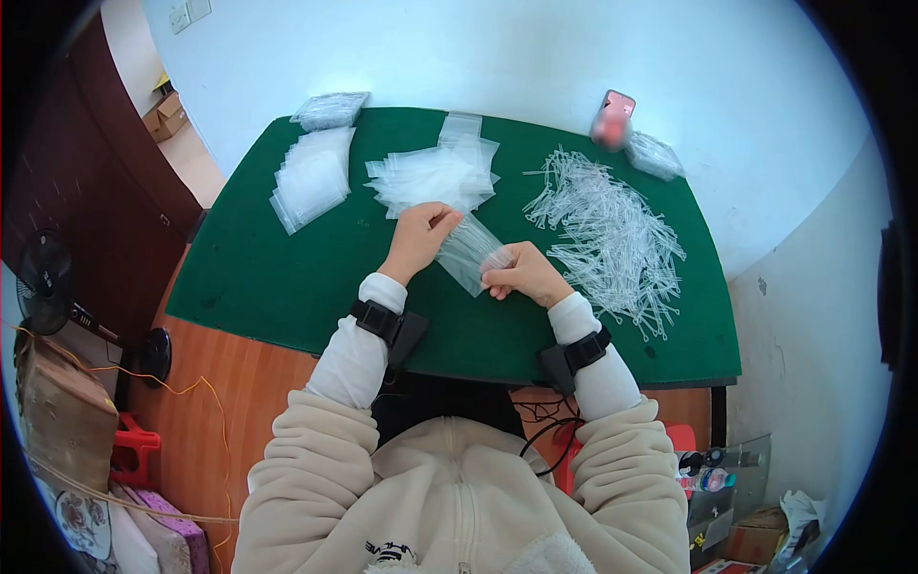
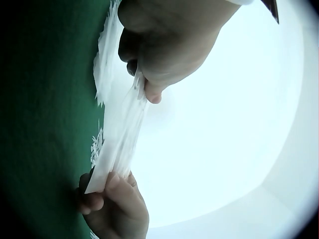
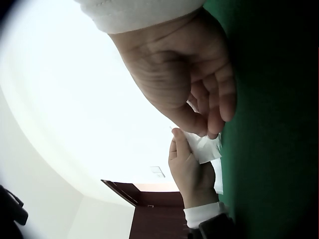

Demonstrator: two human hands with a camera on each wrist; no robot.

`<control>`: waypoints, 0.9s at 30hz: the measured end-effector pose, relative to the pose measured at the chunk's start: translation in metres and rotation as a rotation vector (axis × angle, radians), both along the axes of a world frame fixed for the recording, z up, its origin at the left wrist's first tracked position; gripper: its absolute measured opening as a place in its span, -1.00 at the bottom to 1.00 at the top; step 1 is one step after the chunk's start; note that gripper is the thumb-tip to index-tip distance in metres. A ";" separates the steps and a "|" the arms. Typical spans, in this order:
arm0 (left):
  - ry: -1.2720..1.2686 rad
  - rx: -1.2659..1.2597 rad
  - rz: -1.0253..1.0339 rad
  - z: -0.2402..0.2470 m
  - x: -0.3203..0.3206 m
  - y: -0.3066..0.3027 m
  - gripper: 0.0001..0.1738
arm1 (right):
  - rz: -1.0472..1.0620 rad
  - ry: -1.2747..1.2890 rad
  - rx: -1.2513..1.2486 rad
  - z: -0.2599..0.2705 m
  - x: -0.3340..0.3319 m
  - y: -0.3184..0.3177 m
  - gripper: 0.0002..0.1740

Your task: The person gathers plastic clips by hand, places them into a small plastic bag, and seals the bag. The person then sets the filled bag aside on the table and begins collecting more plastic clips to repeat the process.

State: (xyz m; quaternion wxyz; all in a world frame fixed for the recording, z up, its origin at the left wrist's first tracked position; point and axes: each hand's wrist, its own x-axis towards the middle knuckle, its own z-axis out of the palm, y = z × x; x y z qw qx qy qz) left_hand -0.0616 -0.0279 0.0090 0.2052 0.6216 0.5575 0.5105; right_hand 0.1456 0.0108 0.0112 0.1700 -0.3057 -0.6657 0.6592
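Note:
A clear plastic bag (image 1: 467, 251) with thin clear pieces in it is stretched between both hands over the green table. My left hand (image 1: 419, 239) pinches its upper end between thumb and fingers. At the lower right end, my right hand (image 1: 526, 273) grips the bag with thumb and curled fingers. In the left wrist view the bag (image 2: 118, 144) runs from the left hand (image 2: 169, 40) down to the right hand (image 2: 117, 206). Just beyond the hands lies a spread pile of flat clear bags (image 1: 430, 175). To the right is a heap of thin clear looped pieces (image 1: 612, 234).
A stack of flat bags (image 1: 314, 177) lies at the left, with a filled packet (image 1: 330, 110) behind it. At the back right are a phone (image 1: 613, 117) and another packet (image 1: 654, 155). The wall borders the table's far edge.

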 end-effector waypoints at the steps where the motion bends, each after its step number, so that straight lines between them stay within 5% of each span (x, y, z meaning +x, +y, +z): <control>1: 0.012 0.035 0.021 -0.001 0.000 0.000 -0.73 | -0.001 0.001 0.000 0.001 0.001 0.000 -0.75; 5: -0.132 0.014 0.021 0.002 -0.003 0.001 -0.73 | -0.015 0.034 0.035 0.004 0.003 -0.001 -0.74; 8: -0.233 -0.092 -0.035 0.009 0.002 -0.005 -0.73 | -0.307 0.323 -0.077 0.005 0.003 0.005 -0.77; 12: -0.236 -0.261 -0.174 0.008 0.015 -0.009 -0.73 | -0.388 0.432 -0.091 -0.001 0.004 0.013 -0.85; 21: -0.061 -0.270 -0.315 -0.002 0.031 -0.009 -0.77 | -0.244 0.259 0.326 -0.019 -0.005 0.009 -0.86; 27: -0.069 -0.184 -0.286 -0.003 0.024 -0.005 -0.79 | -0.421 0.198 0.450 -0.021 -0.002 0.016 -0.88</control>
